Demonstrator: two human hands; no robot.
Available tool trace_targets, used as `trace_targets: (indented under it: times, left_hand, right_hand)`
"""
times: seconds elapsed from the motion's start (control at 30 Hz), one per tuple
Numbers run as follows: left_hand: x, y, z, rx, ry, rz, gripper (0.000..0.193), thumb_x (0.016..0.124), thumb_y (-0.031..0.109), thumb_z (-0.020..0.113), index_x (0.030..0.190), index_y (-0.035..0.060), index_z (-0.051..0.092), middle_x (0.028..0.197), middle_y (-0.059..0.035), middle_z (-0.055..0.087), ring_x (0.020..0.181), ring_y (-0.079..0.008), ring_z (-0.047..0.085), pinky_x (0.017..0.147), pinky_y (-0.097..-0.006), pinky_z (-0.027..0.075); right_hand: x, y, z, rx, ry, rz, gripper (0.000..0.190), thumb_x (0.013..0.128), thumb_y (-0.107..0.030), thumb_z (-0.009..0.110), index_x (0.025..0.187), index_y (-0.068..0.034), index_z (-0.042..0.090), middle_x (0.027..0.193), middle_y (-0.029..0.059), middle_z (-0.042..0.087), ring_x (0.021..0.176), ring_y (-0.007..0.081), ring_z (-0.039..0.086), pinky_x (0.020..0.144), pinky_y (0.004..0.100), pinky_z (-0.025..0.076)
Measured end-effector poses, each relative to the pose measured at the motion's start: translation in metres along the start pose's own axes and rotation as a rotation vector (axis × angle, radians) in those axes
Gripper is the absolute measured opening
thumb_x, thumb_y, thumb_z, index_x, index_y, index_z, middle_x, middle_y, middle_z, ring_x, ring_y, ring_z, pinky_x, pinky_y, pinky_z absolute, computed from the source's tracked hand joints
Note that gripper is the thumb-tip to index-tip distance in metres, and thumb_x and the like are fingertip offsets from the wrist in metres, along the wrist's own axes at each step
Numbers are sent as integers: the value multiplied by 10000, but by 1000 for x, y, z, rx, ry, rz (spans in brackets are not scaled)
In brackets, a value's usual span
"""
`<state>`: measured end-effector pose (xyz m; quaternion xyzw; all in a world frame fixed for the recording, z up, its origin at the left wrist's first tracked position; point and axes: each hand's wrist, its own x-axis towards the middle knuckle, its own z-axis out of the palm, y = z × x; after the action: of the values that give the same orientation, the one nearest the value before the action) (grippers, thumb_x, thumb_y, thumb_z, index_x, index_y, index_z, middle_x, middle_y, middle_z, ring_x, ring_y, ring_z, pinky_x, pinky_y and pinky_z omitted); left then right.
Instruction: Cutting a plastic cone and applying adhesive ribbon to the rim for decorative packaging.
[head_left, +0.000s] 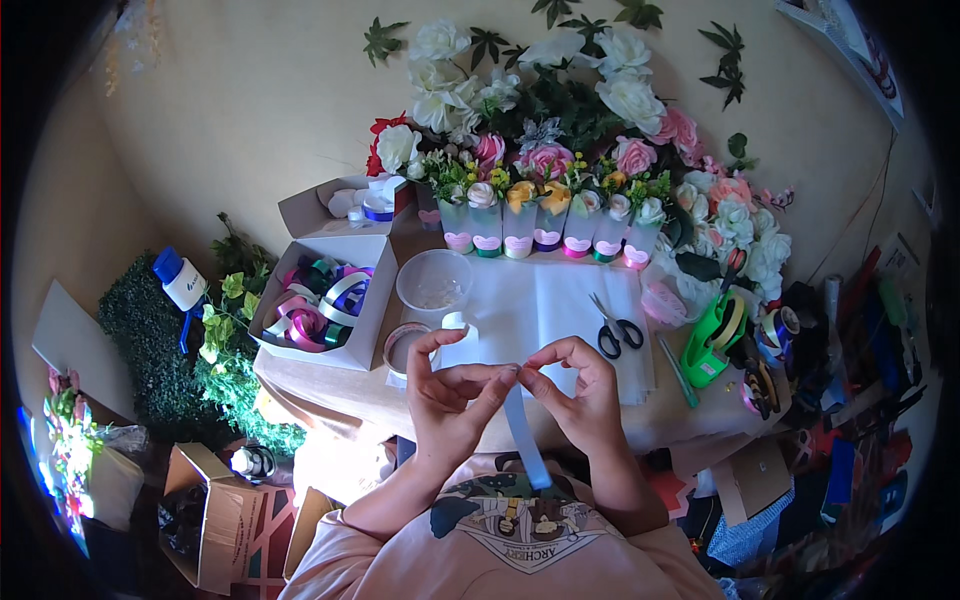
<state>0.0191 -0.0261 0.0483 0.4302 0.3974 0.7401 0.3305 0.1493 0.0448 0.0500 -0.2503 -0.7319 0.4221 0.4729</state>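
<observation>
My left hand (459, 397) and my right hand (576, 401) meet fingertip to fingertip above the table's front edge. Between them they pinch the upper end of a pale satin ribbon strip (526, 439), which hangs down before my shirt. The pinched end is mostly hidden by the fingers. Just behind the left index finger is a curled white piece (461, 341); whether it touches the finger I cannot tell. A roll of tape (397, 352) lies left of that hand. Beyond the right hand, black-handled scissors (619, 334) rest on white translucent sheets (517, 292).
An open white box (379, 315) holds coloured ribbon loops, beside a clear plastic tub (435, 281). Several frosted containers with artificial flowers (517, 229) line the back. At right stand a green tape dispenser (712, 345), a capped cutter or pen (679, 375) and pliers (761, 386).
</observation>
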Motion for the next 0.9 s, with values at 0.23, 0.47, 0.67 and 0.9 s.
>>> trace_targets:
  times: [0.23, 0.47, 0.67, 0.9]
  left_hand:
    - [5, -8, -6, -127, 121, -42, 559, 734, -101, 636, 1150, 64, 302, 767, -148, 651, 784, -224, 656, 737, -290, 518]
    - [4, -9, -7, -111, 96, -18, 521, 779, -87, 601, 1165, 56, 281, 828, -157, 653, 835, -195, 642, 747, -261, 509]
    - [9, -13, -12, -151, 227, 52, 529, 774, -75, 596, 1188, 62, 298, 780, -139, 650, 813, -232, 649, 747, -313, 520]
    - [17, -20, -32, -273, 321, 61, 521, 786, -61, 580, 1209, 58, 300, 801, -127, 652, 841, -214, 638, 745, -288, 517]
  right_hand:
    - [-2, 4, 2, 13, 21, 11, 116, 754, -62, 670, 819, -13, 587, 793, 57, 607, 787, 134, 549, 742, 263, 417]
    - [-5, 3, 14, -63, -109, 21, 203, 757, -151, 690, 843, -2, 583, 799, 105, 628, 758, 220, 583, 726, 322, 440]
    - [-5, 4, 11, -81, -255, 104, 182, 768, -145, 675, 807, 11, 591, 744, 90, 632, 735, 211, 607, 696, 318, 457]
    - [-4, 4, -6, -80, -442, 193, 148, 788, -110, 642, 823, 26, 596, 704, 86, 627, 675, 130, 593, 647, 262, 459]
